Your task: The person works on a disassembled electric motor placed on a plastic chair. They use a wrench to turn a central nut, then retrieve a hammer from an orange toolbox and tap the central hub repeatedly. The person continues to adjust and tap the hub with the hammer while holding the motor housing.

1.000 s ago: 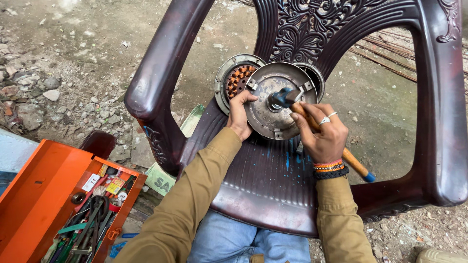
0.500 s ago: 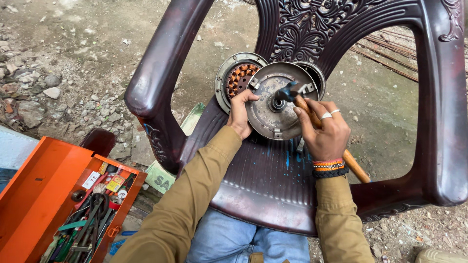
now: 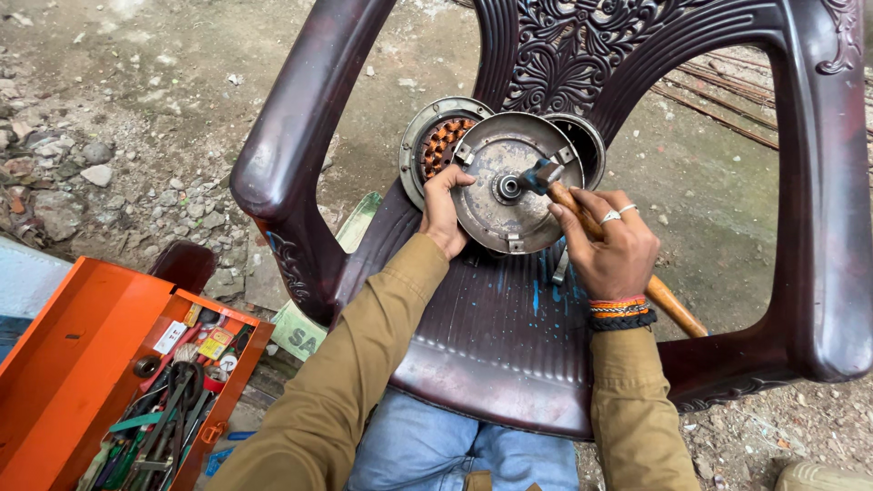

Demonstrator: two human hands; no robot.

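A round grey metal motor cover (image 3: 509,195) stands tilted on the seat of a dark maroon plastic chair (image 3: 509,336). My left hand (image 3: 443,211) grips the cover's left rim. My right hand (image 3: 611,244) is closed around a wooden-handled hammer (image 3: 582,214). The hammer's metal head touches the shaft hub at the cover's middle. Behind the cover leans a second round housing with copper windings (image 3: 441,145) showing. Another dark round part (image 3: 582,141) peeks out at the right, mostly hidden.
An open orange toolbox (image 3: 109,391) full of several hand tools lies on the ground at lower left. Gravel and stones cover the ground at left. The chair's armrests (image 3: 291,136) rise on both sides. Thin metal rods (image 3: 727,86) lie behind the chair.
The hammer head has shifted slightly against the hub at the cover's middle. My left hand keeps its grip on the rim.
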